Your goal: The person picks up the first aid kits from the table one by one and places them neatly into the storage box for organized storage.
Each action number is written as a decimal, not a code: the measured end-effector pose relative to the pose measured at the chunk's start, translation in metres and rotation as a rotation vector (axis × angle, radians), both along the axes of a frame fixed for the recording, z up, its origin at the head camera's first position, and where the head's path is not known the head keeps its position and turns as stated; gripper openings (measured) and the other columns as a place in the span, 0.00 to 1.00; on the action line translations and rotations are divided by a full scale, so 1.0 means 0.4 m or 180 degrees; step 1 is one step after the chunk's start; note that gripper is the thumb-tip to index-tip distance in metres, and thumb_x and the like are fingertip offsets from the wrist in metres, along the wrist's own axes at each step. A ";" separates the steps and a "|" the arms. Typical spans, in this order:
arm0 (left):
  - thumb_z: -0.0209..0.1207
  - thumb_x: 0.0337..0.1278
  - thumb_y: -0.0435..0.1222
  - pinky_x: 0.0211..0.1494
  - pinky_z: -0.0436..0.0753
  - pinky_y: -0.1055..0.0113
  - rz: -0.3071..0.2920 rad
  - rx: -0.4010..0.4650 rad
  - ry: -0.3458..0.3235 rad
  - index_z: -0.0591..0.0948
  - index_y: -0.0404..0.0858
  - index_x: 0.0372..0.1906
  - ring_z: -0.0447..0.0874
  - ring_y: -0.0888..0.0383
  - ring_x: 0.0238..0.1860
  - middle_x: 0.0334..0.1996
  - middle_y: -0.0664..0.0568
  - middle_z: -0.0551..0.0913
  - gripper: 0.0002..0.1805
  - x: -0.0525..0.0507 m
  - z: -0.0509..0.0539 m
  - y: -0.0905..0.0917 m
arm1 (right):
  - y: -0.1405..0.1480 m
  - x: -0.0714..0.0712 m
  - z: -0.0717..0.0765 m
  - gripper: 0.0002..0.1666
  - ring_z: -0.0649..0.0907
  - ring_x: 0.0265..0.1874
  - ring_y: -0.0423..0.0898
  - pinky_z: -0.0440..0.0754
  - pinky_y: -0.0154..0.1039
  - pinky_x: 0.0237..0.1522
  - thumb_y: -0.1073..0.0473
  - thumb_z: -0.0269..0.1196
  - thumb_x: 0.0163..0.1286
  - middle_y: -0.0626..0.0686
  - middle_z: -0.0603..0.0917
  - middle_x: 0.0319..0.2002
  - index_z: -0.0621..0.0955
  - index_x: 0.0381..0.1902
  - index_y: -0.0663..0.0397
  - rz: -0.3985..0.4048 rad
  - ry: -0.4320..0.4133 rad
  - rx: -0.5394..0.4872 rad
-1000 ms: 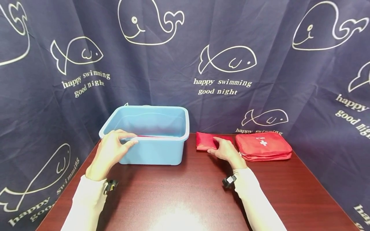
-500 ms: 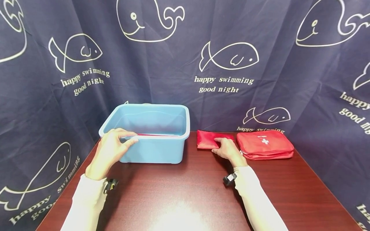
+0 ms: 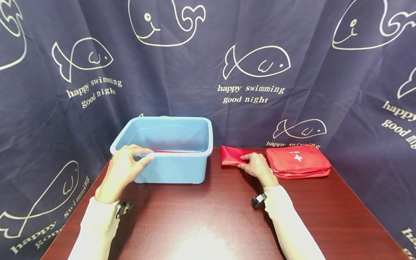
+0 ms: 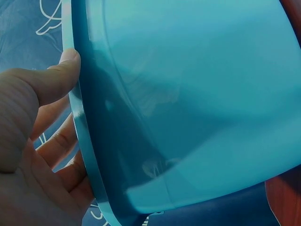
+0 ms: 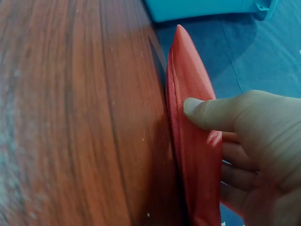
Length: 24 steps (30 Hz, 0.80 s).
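Note:
A light blue plastic bin (image 3: 172, 169) stands at the back left of the table. My left hand (image 3: 121, 168) grips its front rim near the left corner, and the left wrist view shows the thumb (image 4: 70, 66) on one side of the rim and the fingers on the other. Something red lies low inside the bin, mostly hidden by the front wall. Right of the bin, my right hand (image 3: 256, 167) pinches a flat red zip pouch (image 3: 231, 156) at its right part. In the right wrist view the thumb presses the pouch (image 5: 200, 160) beside its zipper.
A red first-aid bag (image 3: 297, 162) with a white cross lies just right of my right hand. Behind everything hangs a dark blue curtain (image 3: 195, 79) with fish and whale drawings. The reddish-brown wooden table (image 3: 195, 209) reaches toward me, with a bright glare near its front.
My right hand has moved slightly right along the red pouch, and its thumb and fingers have closed on it. The left hand stays on the bin's rim. The head view has shifted slightly.

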<state>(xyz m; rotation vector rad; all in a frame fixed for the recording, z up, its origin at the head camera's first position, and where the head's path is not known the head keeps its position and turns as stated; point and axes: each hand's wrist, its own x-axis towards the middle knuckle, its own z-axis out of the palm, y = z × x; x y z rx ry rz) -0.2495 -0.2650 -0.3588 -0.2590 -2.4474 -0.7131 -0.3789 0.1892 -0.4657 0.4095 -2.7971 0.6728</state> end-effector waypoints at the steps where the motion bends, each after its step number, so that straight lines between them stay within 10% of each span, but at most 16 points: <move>1: 0.77 0.53 0.44 0.43 0.78 0.52 0.0001 0.0003 -0.0003 0.93 0.53 0.40 0.86 0.52 0.45 0.37 0.58 0.91 0.08 0.000 0.000 0.000 | 0.000 0.000 0.001 0.23 0.88 0.47 0.62 0.82 0.56 0.52 0.51 0.76 0.60 0.58 0.91 0.48 0.90 0.53 0.50 -0.0008 0.0021 -0.0007; 24: 0.76 0.53 0.45 0.42 0.77 0.53 0.0009 -0.0003 -0.0013 0.93 0.53 0.40 0.85 0.52 0.46 0.37 0.58 0.91 0.08 0.003 0.003 0.003 | -0.007 0.001 0.013 0.09 0.87 0.33 0.54 0.82 0.52 0.39 0.51 0.73 0.64 0.50 0.93 0.37 0.94 0.42 0.39 -0.0166 0.0285 -0.0220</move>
